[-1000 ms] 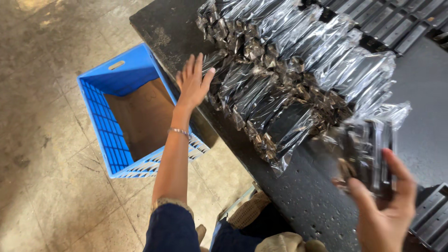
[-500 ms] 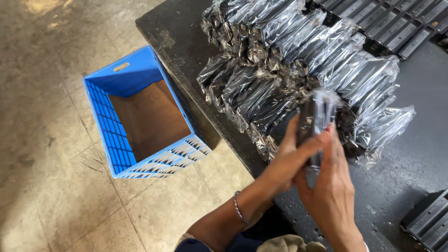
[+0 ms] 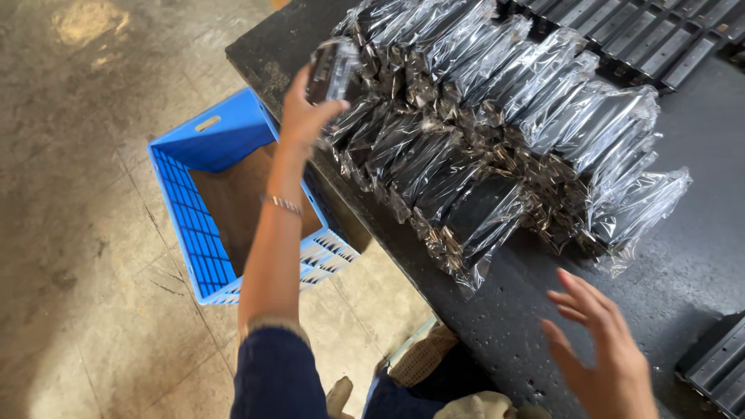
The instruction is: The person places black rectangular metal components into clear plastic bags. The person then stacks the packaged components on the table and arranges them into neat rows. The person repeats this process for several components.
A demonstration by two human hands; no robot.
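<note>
The left hand [image 3: 304, 115] is closed around one dark part wrapped in a clear plastic bag [image 3: 330, 68], and holds it up above the left end of the pile of bagged parts [image 3: 497, 132] on the black counter [image 3: 698, 256]. The right hand [image 3: 601, 353] is open with the fingers spread, holds nothing, and hovers over the counter near the front edge. Beside the counter, a blue plastic crate [image 3: 203, 140] stands on the concrete floor [image 3: 70, 233].

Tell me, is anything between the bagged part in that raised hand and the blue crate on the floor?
Nothing visible blocks it. The left hand holds the bagged part at the table edge, and the blue crate sits open-topped just below, apparently empty.
</note>
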